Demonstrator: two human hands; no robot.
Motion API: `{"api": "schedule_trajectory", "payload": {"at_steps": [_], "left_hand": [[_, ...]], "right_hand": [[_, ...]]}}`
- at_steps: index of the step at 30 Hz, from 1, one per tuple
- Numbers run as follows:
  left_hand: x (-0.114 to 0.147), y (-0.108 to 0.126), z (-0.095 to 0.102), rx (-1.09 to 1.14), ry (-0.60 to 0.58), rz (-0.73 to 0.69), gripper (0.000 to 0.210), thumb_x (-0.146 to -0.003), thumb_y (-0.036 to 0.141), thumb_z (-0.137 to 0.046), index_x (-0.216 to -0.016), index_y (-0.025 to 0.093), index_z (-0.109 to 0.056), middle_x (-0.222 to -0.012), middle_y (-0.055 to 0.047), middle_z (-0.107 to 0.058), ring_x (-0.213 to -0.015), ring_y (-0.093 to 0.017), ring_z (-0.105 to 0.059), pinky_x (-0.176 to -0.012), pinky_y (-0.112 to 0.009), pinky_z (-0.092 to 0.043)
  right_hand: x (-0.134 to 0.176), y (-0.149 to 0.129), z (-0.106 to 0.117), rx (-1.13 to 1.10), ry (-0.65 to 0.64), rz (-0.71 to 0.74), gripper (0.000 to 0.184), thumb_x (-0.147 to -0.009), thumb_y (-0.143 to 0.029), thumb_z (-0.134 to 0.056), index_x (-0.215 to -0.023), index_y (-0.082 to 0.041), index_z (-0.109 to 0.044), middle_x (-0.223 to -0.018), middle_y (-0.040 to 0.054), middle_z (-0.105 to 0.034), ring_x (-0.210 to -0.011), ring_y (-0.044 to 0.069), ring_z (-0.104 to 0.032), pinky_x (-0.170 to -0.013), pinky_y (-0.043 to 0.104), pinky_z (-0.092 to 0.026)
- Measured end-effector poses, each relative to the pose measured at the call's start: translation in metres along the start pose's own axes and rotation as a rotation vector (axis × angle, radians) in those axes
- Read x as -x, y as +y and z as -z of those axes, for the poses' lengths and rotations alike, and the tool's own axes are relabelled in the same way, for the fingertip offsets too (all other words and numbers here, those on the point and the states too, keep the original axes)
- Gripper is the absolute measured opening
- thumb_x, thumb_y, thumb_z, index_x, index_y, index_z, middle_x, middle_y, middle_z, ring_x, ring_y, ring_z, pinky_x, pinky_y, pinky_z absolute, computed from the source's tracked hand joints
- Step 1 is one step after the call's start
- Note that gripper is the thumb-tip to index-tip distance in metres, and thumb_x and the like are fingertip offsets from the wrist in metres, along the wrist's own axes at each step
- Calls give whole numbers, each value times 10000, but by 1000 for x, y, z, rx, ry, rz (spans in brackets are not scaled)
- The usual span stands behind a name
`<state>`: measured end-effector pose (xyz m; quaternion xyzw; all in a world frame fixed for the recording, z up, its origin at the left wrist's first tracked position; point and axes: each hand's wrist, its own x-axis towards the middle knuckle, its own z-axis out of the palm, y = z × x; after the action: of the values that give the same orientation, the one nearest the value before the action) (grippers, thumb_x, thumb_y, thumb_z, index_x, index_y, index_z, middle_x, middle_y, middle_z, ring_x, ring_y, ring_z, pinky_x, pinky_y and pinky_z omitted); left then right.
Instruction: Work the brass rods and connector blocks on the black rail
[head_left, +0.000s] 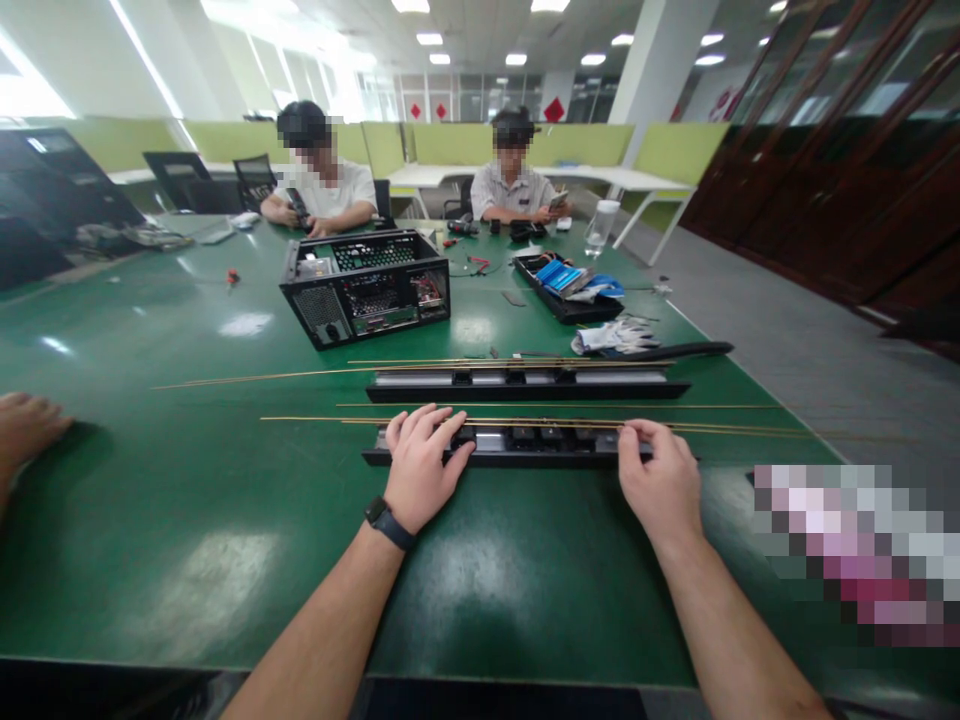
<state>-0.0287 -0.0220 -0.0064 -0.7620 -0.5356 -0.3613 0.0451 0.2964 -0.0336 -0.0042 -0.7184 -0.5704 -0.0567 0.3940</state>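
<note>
At the centre of the frame, the left hand (425,455) spreads wide over a black rail (551,459); right of centre, the right hand (661,478) pinches thin brass-coloured rods (540,421) above it. The step looks like aligning rods; the next move calls for steadiness.

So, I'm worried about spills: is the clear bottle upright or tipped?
Upright: the clear bottle stands on its base on the green table.

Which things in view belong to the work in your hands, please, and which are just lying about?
Likely in the job, beside left hand and right hand:
nearer black bar
thin golden rods
perhaps the similar farther bar

Seemingly just lying about:
open computer case
gloves
black tray
clear bottle
</note>
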Motion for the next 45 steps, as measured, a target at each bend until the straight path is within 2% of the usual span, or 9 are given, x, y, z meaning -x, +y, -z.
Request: {"api": "schedule_trajectory", "payload": {"at_steps": [45], "left_hand": [[1, 0, 0, -3, -13, 5, 365, -960, 378, -673, -1315, 295, -674, -1327, -87, -709, -1327, -310, -580, -1164, -551, -289]], "right_hand": [[1, -3, 2, -17, -22, -4, 296, -954, -424, -523, -1016, -202, -708, -978, 126, -752, -1017, 316, -650, -928, 459, -456]]}}
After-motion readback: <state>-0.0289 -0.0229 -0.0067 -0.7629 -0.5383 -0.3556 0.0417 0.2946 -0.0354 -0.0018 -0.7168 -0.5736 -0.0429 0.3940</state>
